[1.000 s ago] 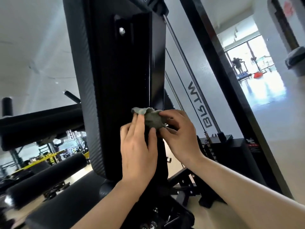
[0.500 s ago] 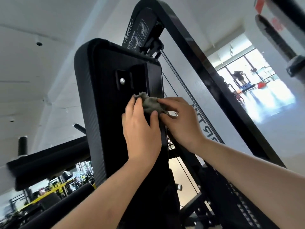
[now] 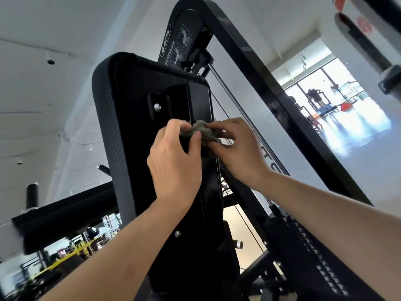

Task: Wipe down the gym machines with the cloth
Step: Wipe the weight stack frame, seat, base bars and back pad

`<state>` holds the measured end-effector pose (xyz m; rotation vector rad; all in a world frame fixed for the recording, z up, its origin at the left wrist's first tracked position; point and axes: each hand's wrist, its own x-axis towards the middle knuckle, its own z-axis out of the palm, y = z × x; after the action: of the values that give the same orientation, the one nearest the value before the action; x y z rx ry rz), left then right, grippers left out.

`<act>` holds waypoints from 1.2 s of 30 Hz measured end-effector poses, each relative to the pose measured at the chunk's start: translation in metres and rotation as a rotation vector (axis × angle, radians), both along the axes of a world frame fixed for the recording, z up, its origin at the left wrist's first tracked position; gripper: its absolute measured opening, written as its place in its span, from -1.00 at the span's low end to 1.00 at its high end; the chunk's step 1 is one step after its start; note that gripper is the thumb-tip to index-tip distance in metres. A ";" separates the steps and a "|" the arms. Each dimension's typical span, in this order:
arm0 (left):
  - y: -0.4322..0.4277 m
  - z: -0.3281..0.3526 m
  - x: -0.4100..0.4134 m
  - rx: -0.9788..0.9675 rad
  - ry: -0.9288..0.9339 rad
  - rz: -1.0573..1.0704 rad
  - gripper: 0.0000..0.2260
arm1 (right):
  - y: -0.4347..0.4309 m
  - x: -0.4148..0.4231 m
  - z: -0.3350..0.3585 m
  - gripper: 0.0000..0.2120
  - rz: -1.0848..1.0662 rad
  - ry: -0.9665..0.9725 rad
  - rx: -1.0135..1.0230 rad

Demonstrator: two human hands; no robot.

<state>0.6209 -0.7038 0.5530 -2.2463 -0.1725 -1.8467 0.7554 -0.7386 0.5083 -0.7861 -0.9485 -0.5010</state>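
A small grey-green cloth (image 3: 202,131) is bunched up against the back of the black seat pad (image 3: 134,131) of a gym machine. My left hand (image 3: 175,161) pinches the cloth's left end between thumb and curled fingers. My right hand (image 3: 235,148) pinches its right end, fingers curled over it. Both hands sit over the pad's black metal backing bar (image 3: 199,101), below a silver bolt (image 3: 157,107).
The machine's black frame (image 3: 245,61) arches over the pad, with a steel guide rod (image 3: 230,94) and a weight stack (image 3: 321,263) at right. A padded roller arm (image 3: 65,213) juts out lower left. A bright doorway (image 3: 338,114) opens far right.
Both hands have carried the cloth up the back of the pad from the lower part toward the top bolt. My left fingers have curled round the cloth. The view has tilted upward.
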 end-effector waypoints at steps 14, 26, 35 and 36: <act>0.013 0.003 0.000 0.226 0.033 0.075 -0.86 | 0.002 0.001 0.001 -0.61 0.069 0.081 0.015; 0.020 -0.012 0.006 0.228 -0.017 0.044 -0.89 | 0.008 0.004 -0.010 -0.62 0.089 0.077 0.017; 0.058 -0.092 -0.023 0.315 0.177 0.262 -0.78 | 0.039 -0.010 -0.090 -0.62 0.178 0.155 -0.157; 0.063 -0.100 -0.027 0.339 0.187 0.278 -0.80 | 0.043 -0.011 -0.100 -0.61 0.188 0.162 -0.177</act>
<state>0.5943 -0.6407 0.4526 -2.0274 -0.1213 -1.3984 0.7439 -0.6958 0.4087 -0.8729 -0.9126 -0.1883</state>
